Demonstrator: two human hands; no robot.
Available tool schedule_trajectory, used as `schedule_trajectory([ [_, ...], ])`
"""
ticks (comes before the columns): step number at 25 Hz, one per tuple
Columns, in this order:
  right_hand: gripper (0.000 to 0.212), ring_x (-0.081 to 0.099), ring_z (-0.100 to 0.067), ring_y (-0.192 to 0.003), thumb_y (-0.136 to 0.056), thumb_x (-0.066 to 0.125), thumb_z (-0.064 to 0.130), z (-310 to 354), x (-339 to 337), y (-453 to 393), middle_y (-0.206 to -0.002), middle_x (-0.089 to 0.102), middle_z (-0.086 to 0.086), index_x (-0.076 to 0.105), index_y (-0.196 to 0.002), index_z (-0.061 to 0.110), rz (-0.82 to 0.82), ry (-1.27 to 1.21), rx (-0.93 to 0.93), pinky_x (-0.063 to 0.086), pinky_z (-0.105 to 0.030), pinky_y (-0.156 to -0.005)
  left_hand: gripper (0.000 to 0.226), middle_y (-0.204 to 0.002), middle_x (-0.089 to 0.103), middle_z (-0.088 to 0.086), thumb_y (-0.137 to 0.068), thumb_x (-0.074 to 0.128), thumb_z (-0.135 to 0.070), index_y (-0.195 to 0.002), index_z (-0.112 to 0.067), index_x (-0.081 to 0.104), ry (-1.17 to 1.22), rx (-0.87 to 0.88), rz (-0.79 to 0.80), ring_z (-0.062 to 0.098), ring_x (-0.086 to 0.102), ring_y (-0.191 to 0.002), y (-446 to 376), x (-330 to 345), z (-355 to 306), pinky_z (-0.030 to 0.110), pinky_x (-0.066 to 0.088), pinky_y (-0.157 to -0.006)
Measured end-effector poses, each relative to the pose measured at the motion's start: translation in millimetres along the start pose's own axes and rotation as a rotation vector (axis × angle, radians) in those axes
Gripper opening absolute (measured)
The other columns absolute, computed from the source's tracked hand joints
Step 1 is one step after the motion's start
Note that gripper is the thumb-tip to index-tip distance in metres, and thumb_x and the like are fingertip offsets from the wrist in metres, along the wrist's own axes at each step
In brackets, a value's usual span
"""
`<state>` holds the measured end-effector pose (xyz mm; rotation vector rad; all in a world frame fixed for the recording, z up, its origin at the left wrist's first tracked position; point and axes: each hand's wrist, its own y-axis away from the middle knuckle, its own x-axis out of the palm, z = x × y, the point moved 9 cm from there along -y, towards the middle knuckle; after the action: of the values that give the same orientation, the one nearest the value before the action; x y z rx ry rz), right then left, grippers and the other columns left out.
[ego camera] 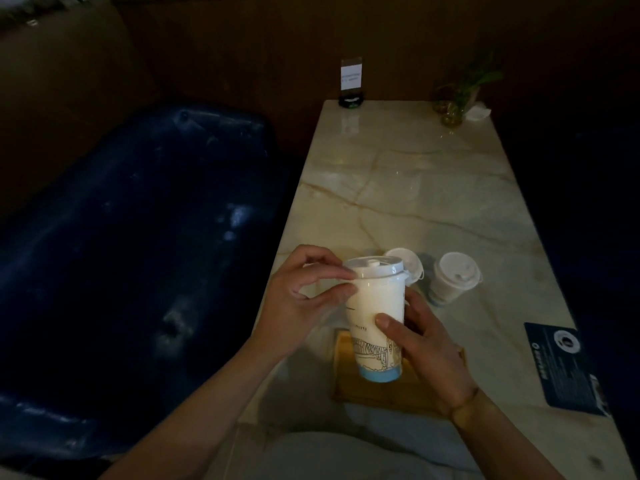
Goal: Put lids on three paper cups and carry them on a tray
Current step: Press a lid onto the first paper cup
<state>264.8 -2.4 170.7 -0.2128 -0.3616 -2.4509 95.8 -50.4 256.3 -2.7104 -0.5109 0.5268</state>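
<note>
**Over the wooden tray, both hands on a lidded cup**

Above the near end of a pale marble table [433, 202], a person holds a tall white paper cup [377, 306] with a blue base and a line drawing low on its wall. The cup is slightly tilted, its base over a wooden tray [349, 389] that lies flat on the table near the edge closest to the camera; whether the base touches the tray cannot be told. A white plastic lid [374, 268] sits on the cup's rim.

The right hand [433, 348] wraps the lower half of the cup from the right side, thumb pressed across the front of the wall, the other fingers hidden behind it. The left hand [301, 292] is at the upper left of the cup, its thumb and forefinger brought together at the edge of the lid, pinching the rim there, with the remaining fingers curled loosely.

Just behind the held cup, a second cup [405, 261] stands on the table, mostly hidden, only its white lid and a sliver of wall showing. To the right of that stands a third cup [453, 282], also lidded, clear of the tray and apart from the hands.

A dark printed card [568, 368] lies near the table's right edge. At the far end stand a small sign holder [351, 81] and a plant in a glass jar [457, 98]. A dark blue padded seat [138, 237] runs along the table's left side.
</note>
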Motion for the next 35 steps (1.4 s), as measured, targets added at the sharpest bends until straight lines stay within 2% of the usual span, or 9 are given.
schedule_trajectory([
  [3, 0.075, 0.069, -0.017, -0.108, -0.064, 0.085, 0.045, 8, 6, -2, -0.120, 0.070, 0.000, 0.051, -0.131, 0.036, -0.029, 0.053, -0.041, 0.060, -0.032, -0.081, 0.015, -0.101, 0.061, -0.002, -0.080, 0.080, -0.018, -0.094, -0.018, 0.076, -0.064, 0.082, -0.018, 0.017, 0.063, -0.096, -2, 1, -9, 0.022, 0.050, -0.087],
  [7, 0.086, 0.069, -0.018, -0.102, -0.057, 0.082, 0.048, 19, 6, -5, -0.119, 0.067, -0.003, 0.049, -0.133, 0.023, -0.183, 0.204, -0.129, 0.060, -0.031, -0.077, 0.014, -0.098, 0.062, -0.005, -0.084, 0.077, -0.018, -0.097, -0.015, 0.074, -0.166, 0.127, -0.034, 0.010, 0.063, -0.092, -2, 9, -14, 0.020, 0.050, -0.082],
  [12, 0.076, 0.070, -0.005, -0.091, -0.056, 0.076, 0.053, 21, 1, -5, -0.109, 0.070, 0.007, 0.056, -0.125, 0.027, -0.233, 0.245, -0.137, 0.056, -0.015, -0.065, 0.014, -0.097, 0.064, -0.006, -0.084, 0.076, -0.021, -0.096, -0.016, 0.074, -0.188, 0.186, -0.071, 0.010, 0.065, -0.091, -6, 4, -18, 0.026, 0.055, -0.080],
  [15, 0.063, 0.073, -0.009, -0.089, -0.059, 0.080, 0.047, 17, 1, -7, -0.105, 0.074, 0.000, 0.061, -0.117, 0.030, -0.209, 0.115, -0.093, 0.058, -0.019, -0.063, 0.013, -0.098, 0.064, -0.006, -0.085, 0.075, -0.020, -0.097, -0.016, 0.072, -0.196, 0.203, -0.074, 0.009, 0.065, -0.091, -11, 3, -22, 0.025, 0.055, -0.080],
  [18, 0.066, 0.074, -0.020, -0.093, -0.067, 0.084, 0.034, 11, 2, -10, -0.112, 0.072, -0.007, 0.056, -0.126, 0.027, -0.183, -0.028, -0.003, 0.061, -0.031, -0.067, 0.012, -0.098, 0.064, -0.005, -0.086, 0.074, -0.020, -0.097, -0.015, 0.071, -0.190, 0.208, -0.063, 0.007, 0.064, -0.092, -18, 1, -25, 0.020, 0.052, -0.082],
  [21, 0.060, 0.074, -0.030, -0.095, -0.075, 0.076, 0.024, 13, 0, -13, -0.113, 0.073, -0.011, 0.053, -0.130, 0.025, -0.128, -0.208, 0.041, 0.061, -0.037, -0.066, 0.013, -0.096, 0.064, -0.007, -0.085, 0.074, -0.018, -0.097, -0.014, 0.071, -0.167, 0.166, -0.051, 0.005, 0.063, -0.090, -24, -4, -24, 0.015, 0.049, -0.082],
  [27, 0.080, 0.071, -0.040, -0.095, -0.065, 0.084, 0.047, 15, 14, -16, -0.117, 0.069, -0.025, 0.056, -0.132, 0.014, 0.113, -0.363, 0.100, 0.059, -0.043, -0.071, 0.013, -0.099, 0.063, -0.001, -0.087, 0.072, -0.016, -0.097, -0.008, 0.071, -0.186, 0.261, -0.041, 0.004, 0.062, -0.093, -28, -7, -40, 0.016, 0.048, -0.085],
  [31, 0.074, 0.073, -0.032, -0.098, -0.066, 0.077, 0.057, 12, 10, -24, -0.113, 0.073, -0.016, 0.062, -0.126, 0.016, 0.001, -0.193, 0.109, 0.060, -0.038, -0.071, 0.014, -0.099, 0.060, 0.001, -0.090, 0.066, -0.015, -0.099, -0.004, 0.067, -0.281, 0.226, -0.046, 0.003, 0.059, -0.092, -29, -2, -37, 0.014, 0.048, -0.084],
  [35, 0.060, 0.072, -0.026, -0.100, -0.071, 0.078, 0.044, 27, -4, -32, -0.115, 0.072, -0.011, 0.058, -0.126, 0.029, -0.142, -0.030, -0.044, 0.060, -0.042, -0.077, 0.016, -0.103, 0.057, 0.006, -0.092, 0.062, -0.016, -0.101, -0.003, 0.063, -0.358, 0.205, -0.051, 0.013, 0.059, -0.094, -31, -1, -30, 0.028, 0.053, -0.084],
])
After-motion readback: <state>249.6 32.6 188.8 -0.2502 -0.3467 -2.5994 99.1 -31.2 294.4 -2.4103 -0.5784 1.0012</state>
